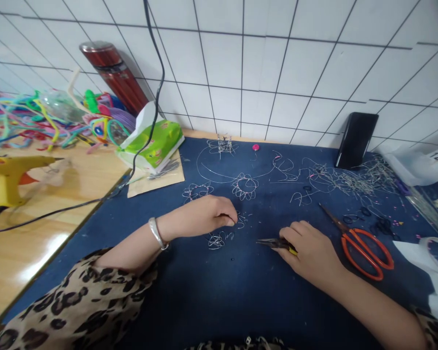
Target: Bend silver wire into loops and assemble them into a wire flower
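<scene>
My left hand (219, 214) hovers over the middle of the dark blue mat, its thumb and fingertips drawn together in a pinch. Whatever it may hold is too small or hidden to see. Small bent wire pieces (241, 221) lie by its fingertips, and a tangle of silver wire (216, 240) sits just below it. My right hand (306, 248) is wrapped around pliers (272, 242) with a bit of yellow handle showing; their jaws point left. Beyond the hands are a looped wire ring with pink beads (245, 186) and a similar wire ring (197, 191), partly behind my left hand.
Orange-handled scissors (367, 250) lie right of my right hand. A heap of cut wires (368, 177) spreads before a black phone (356, 141) leaning on the wall. Left are a tissue pack (155, 143), a red thermos (113, 73), a yellow glue gun (7, 175) and its black cord.
</scene>
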The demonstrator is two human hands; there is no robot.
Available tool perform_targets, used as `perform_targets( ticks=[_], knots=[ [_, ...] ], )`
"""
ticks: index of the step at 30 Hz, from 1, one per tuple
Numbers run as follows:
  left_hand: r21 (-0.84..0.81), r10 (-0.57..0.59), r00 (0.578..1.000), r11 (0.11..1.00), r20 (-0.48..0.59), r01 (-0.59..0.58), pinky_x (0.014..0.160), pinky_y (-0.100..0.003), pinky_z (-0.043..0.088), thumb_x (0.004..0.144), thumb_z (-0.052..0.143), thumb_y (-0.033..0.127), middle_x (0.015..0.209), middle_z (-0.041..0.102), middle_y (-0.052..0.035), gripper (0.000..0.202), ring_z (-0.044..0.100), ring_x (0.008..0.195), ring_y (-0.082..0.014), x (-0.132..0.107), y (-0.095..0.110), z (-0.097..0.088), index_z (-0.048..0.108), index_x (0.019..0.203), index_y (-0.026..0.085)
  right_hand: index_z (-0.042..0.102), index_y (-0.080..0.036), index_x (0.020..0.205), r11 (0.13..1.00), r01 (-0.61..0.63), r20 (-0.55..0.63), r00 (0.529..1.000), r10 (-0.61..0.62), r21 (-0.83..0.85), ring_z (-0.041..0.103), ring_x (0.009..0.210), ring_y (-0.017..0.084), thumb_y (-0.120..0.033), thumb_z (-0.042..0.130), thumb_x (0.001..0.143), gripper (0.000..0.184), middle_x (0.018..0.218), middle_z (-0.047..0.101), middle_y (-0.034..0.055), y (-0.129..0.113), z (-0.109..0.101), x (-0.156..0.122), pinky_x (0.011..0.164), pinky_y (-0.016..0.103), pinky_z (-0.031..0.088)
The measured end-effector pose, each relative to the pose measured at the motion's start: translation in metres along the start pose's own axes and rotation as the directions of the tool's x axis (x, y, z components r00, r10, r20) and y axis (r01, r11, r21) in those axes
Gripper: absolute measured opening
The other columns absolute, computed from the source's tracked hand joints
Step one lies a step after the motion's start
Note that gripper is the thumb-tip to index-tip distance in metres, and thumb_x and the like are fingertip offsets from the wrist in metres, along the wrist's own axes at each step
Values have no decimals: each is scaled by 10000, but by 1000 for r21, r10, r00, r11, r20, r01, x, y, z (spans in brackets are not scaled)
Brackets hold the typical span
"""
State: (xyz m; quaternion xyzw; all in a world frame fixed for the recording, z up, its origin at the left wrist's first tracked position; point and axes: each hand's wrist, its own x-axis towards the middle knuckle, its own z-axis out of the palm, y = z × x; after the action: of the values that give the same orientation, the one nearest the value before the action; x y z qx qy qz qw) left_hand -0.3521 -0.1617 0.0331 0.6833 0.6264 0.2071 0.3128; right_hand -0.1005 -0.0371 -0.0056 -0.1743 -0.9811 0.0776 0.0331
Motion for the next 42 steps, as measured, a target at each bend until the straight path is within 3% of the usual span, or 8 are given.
perform_targets(
  ticks=[3,6,12,17,25,31,37,42],
  knots=[
    [143,-11,1000,990,-9,12,706,-241,408,811,498,169,837,629,-17,167,570,743,-133,-6,-2,-7,662,811,197,529,-201,808,1000,0,7,1000,0,0,446,753,166,-349,527,817,148,772,515,20,0,0,0,652,279,343],
    [216,-25,995,976,99,3,671,-229,395,806,529,181,781,626,9,124,565,701,-120,-13,0,-12,648,781,204,522,-204,798,1000,-2,17,1000,2,1,447,751,168,-345,530,813,142,769,515,17,1,0,-1,651,282,343],
    [305,-40,987,952,153,-9,621,-219,375,793,557,169,799,622,25,68,565,707,-115,-11,5,-2,615,777,201,512,-210,802,1000,-6,31,1000,6,0,449,755,174,-337,531,809,129,770,518,14,-1,-1,1,649,289,344],
    [342,-22,984,939,175,-40,636,-230,377,788,498,115,769,602,11,144,563,705,-117,-10,5,5,601,715,183,511,-210,802,1000,-8,41,999,8,-2,449,760,175,-351,532,808,143,766,518,12,-1,-1,2,650,291,347],
    [404,-27,987,914,158,-40,591,-241,355,783,467,128,752,589,6,91,544,665,-126,-13,9,2,537,757,180,506,-212,801,1000,-12,43,999,12,-8,451,759,176,-352,531,806,142,763,516,8,0,0,2,638,287,339],
    [357,-11,985,933,170,-52,596,-236,352,773,513,141,825,600,13,152,554,695,-127,-12,8,3,555,896,220,504,-216,805,1000,-5,33,999,5,-4,451,758,176,-349,540,799,138,765,518,5,1,1,1,640,288,338],
    [312,63,975,941,212,-128,591,-222,361,788,462,101,754,571,3,157,540,682,-113,-11,7,5,578,728,187,511,-211,806,1000,8,35,999,-8,8,455,754,174,-340,547,795,134,768,526,14,1,1,3,638,285,342],
    [370,21,980,924,199,-95,608,-237,372,788,462,117,761,583,-2,128,556,695,-132,-13,8,8,562,747,187,516,-207,801,1000,13,28,1000,-13,18,455,747,168,-337,540,802,132,761,527,17,1,-1,3,644,283,348]
  ],
)
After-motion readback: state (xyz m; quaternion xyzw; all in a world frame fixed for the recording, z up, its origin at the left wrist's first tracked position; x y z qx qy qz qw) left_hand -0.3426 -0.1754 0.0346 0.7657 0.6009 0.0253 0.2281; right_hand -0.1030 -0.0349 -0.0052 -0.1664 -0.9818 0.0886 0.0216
